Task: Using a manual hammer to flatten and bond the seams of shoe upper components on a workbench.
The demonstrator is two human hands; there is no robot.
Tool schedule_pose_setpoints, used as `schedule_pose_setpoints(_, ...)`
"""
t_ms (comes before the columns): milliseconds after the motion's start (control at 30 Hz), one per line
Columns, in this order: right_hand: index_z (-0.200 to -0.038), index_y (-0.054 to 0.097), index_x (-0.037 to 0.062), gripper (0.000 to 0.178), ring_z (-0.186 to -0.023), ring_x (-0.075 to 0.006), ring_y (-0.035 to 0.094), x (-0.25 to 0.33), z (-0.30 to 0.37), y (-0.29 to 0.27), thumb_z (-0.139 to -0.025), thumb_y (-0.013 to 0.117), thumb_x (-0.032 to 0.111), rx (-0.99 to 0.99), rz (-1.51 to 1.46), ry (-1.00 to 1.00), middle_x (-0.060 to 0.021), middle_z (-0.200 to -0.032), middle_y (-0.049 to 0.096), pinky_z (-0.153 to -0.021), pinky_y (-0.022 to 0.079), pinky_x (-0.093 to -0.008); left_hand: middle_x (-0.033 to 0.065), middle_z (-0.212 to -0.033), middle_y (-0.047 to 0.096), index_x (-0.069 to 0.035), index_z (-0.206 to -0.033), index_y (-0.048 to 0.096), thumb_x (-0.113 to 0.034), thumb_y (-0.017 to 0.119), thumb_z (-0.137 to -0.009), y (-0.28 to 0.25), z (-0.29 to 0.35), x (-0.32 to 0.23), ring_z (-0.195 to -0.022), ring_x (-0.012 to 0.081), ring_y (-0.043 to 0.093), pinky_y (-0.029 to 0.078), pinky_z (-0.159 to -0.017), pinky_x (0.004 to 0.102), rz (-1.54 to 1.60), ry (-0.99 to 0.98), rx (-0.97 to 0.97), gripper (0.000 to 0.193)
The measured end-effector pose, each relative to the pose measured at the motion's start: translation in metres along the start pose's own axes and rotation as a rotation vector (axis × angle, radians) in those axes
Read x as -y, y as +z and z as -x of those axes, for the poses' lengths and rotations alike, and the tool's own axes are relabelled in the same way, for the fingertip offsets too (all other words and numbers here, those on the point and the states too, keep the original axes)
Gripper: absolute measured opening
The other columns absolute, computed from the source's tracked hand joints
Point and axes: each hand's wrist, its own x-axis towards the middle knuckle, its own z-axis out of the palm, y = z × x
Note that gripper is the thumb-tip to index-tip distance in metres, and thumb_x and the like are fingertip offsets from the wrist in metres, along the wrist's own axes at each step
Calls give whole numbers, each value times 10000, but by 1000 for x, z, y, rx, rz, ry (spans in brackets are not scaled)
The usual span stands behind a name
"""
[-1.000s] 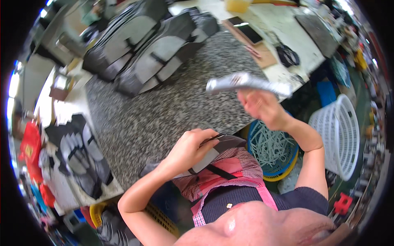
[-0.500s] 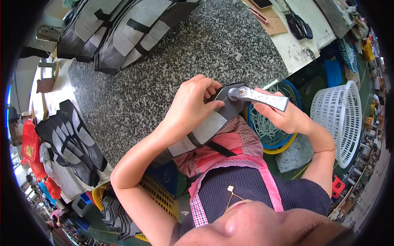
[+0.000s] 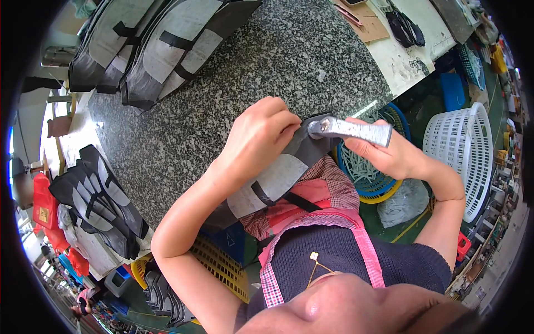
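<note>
A black and grey flat panel (image 3: 285,170) of layered sheet material lies over the near edge of the speckled stone tabletop (image 3: 233,80), hanging toward my lap. My left hand (image 3: 261,133) is on its upper edge with curled fingers and thumb drawn together, pinching that edge; the fingertips are partly hidden. In my right hand (image 3: 384,156) is a hammer (image 3: 350,131), its metal head lying crosswise above the fist and its handle hidden by the hand. The hammer's round face rests on or just above the panel's dark right end. A grey band (image 3: 261,193) crosses the panel.
Stacked similar panels (image 3: 172,47) lie at the far left; a smaller fanned pile (image 3: 97,200) sits on the left. To my right stand a blue basket (image 3: 401,125) of pale strips and a white basket (image 3: 459,158). A yellow crate (image 3: 222,267) is below my left arm.
My left fingers have curled in more closely at the panel's edge. The hammer has stayed at the panel's right end, its head tilted slightly differently. The whole view has shifted a little.
</note>
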Motion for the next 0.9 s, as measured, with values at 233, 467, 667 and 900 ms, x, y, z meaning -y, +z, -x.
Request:
schedule_pose_setpoints(233,-1305,592,-3,349,-966,-144,642,6,-10,-8,-1041,492,202,-395,-152,-233,-147,-1109,702,-862,506,-307,31,-810,505,-14,-934,660,-85,666,-709,-7,-2,-10,-752,183,533,428,-645,317,-440,352,123,236)
schedule_pose_setpoints(467,-1035,531,-1,145,-787,-465,625,3,-12,-10,-963,490,118,-378,6,-291,-246,-835,633,-644,490,-506,12,-825,515,-48,-886,662,-125,659,-688,-8,2,-8,-789,163,531,411,-662,309,-477,334,74,213)
schedule_pose_setpoints(667,-1176,556,-15,262,-787,-346,581,-6,-15,3,-983,564,162,-126,103,-131,-180,-829,638,-715,452,-433,37,-796,649,-52,-808,754,-81,816,-729,-9,9,-13,-766,225,570,487,-684,336,-100,-162,-20,105)
schedule_pose_setpoints(900,-1400,483,-47,475,-811,-241,633,-18,-8,8,-952,615,37,-290,120,-406,-150,-963,650,-715,496,-338,74,-835,593,24,-943,685,-70,687,-710,-2,21,-24,-834,234,568,485,-720,336,-295,94,34,252)
